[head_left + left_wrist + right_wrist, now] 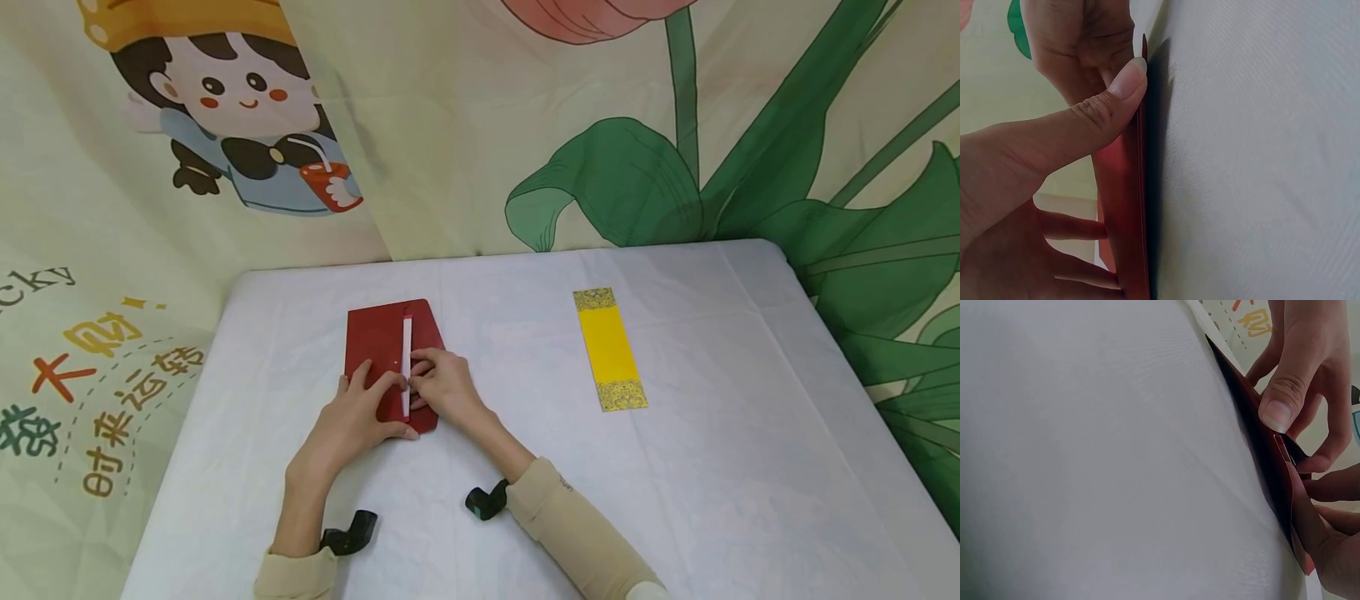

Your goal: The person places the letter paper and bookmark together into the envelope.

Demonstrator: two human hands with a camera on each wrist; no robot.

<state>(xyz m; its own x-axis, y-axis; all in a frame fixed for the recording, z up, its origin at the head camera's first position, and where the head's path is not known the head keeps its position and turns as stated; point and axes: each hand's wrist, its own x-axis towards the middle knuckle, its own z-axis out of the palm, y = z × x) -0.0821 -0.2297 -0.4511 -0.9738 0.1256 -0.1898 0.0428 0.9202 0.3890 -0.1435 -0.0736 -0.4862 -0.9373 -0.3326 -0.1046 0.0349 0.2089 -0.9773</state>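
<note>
A dark red paper envelope with cut corners on its right side lies on the table. Down its face runs a narrow white strip. My left hand rests spread over the envelope's lower left part, its index fingertip at the strip and its thumb on the near edge. From the right, my right hand bends its fingers at the flap beside the strip and pinches there. The right fingertips are partly hidden. In the right wrist view, both hands meet at the envelope's raised edge.
To the right on the white-covered table lies a yellow paper strip with patterned ends. A printed cloth with a cartoon figure and leaves hangs behind. Black devices sit at both wrists.
</note>
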